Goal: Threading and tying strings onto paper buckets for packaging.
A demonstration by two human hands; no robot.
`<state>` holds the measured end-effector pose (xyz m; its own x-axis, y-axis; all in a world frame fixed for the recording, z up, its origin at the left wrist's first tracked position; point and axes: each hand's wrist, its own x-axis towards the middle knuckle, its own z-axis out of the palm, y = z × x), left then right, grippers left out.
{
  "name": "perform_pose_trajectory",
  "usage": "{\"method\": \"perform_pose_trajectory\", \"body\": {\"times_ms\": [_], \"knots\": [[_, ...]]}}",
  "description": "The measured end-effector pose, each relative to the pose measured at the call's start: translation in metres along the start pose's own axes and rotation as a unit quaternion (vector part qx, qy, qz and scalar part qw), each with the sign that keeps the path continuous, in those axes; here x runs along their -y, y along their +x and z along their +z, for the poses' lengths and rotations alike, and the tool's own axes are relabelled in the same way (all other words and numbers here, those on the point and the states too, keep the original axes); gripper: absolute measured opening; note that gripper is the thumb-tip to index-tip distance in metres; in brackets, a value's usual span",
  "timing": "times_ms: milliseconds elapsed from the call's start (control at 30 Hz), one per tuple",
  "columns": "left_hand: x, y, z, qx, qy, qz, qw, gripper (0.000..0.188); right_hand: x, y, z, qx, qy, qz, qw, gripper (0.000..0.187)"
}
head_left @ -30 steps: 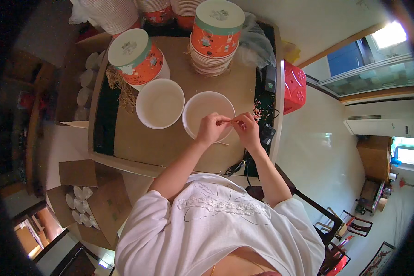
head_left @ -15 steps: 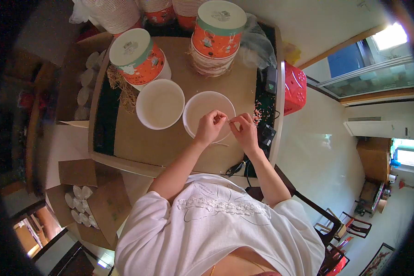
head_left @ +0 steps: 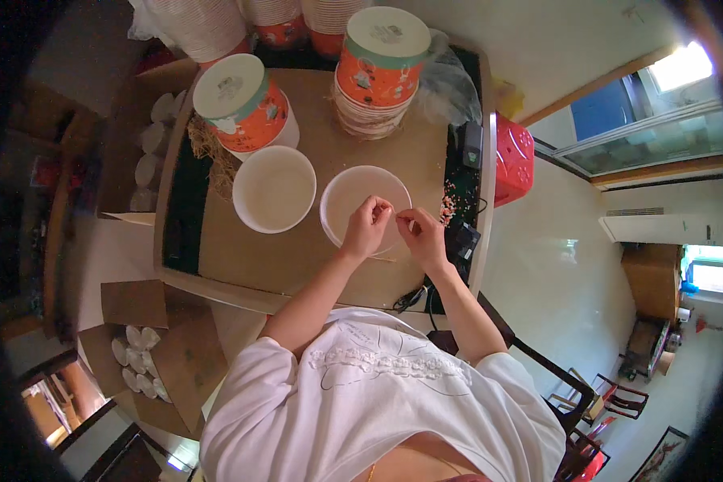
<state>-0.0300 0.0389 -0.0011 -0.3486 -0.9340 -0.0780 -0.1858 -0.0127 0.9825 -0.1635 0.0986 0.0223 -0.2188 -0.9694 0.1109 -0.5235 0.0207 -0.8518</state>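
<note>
My left hand (head_left: 367, 227) and my right hand (head_left: 422, 238) meet over the right rim of a white paper bucket (head_left: 333, 201), fingertips pinched a short gap apart. What they pinch is too small to make out. Below that bucket a thin tan strand (head_left: 384, 259) shows near my left wrist. Beside it on the left stands a second open white bucket (head_left: 275, 190), with nothing visible inside. A scatter of small pink and white beads (head_left: 448, 202) lies just right of my right hand.
Upside-down orange buckets with green bands stand behind: one stack (head_left: 381, 76) at centre, another (head_left: 245, 108) at left. Tan twine (head_left: 207, 149) lies at the table's left. A clear plastic bag (head_left: 450, 80), small black devices (head_left: 466, 239) and a red stool (head_left: 513, 159) are at right.
My hands stay pinched, with the fingertips slightly shifted. The buckets and table items sit a little lower in the picture, and the left bucket appears slightly farther left.
</note>
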Motion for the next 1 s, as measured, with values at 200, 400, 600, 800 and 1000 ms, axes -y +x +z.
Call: {"method": "perform_pose_trajectory", "body": {"times_ms": [200,400,600,800,1000], "knots": [[0.003,-0.001,0.002,-0.023,-0.017,0.002,1.000,0.010,-0.004,-0.002,0.004,-0.011,0.012,-0.009,1.000,0.009],[0.006,-0.006,0.010,-0.109,0.008,0.062,0.992,0.009,0.001,-0.004,0.006,-0.019,0.004,-0.028,0.999,0.005],[0.000,-0.006,0.010,-0.083,-0.008,0.069,0.994,0.009,-0.004,-0.008,0.008,-0.007,0.090,0.038,0.995,0.006],[-0.018,-0.006,-0.004,0.013,0.017,0.025,0.999,0.007,0.000,-0.005,-0.002,0.001,0.063,0.058,0.996,0.007],[-0.016,-0.007,0.002,-0.026,0.001,0.071,0.997,0.008,-0.005,-0.007,0.000,0.023,0.070,0.049,0.996,0.008]]}}
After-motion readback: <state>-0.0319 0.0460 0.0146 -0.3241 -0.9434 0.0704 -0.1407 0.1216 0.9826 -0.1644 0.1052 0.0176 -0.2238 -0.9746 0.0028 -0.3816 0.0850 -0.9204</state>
